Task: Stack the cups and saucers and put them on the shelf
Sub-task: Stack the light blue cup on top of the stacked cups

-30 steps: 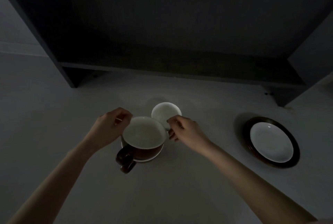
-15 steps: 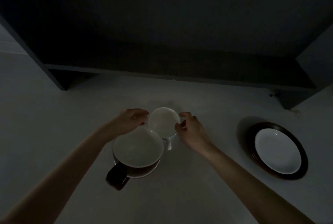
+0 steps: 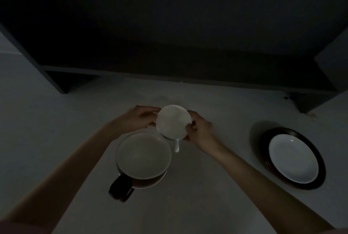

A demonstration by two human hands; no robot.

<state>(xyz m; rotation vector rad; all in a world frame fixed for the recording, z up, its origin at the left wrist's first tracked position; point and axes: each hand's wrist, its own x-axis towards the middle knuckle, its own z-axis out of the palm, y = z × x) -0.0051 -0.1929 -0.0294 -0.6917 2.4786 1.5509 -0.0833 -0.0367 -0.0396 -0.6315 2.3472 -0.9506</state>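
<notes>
A small white cup [image 3: 173, 120] with its handle pointing towards me is held between both hands above the counter. My left hand [image 3: 139, 119] grips its left rim and my right hand [image 3: 199, 130] grips its right side. Just in front of it stands a large dark brown cup [image 3: 143, 158] with a white inside and a dark handle at the lower left; it looks nested in another brown cup. A white saucer [image 3: 292, 158] lies on a dark brown saucer [image 3: 318, 154] at the right. The dark shelf [image 3: 178, 68] runs across the back.
The pale counter [image 3: 207, 196] stretches around the cups and towards me. Dark shelf side panels [image 3: 37, 60] stand at the left and right. The scene is dim.
Both hands left the large brown cup, moved back to the small white cup and closed around it. The white cup now sits slightly higher.
</notes>
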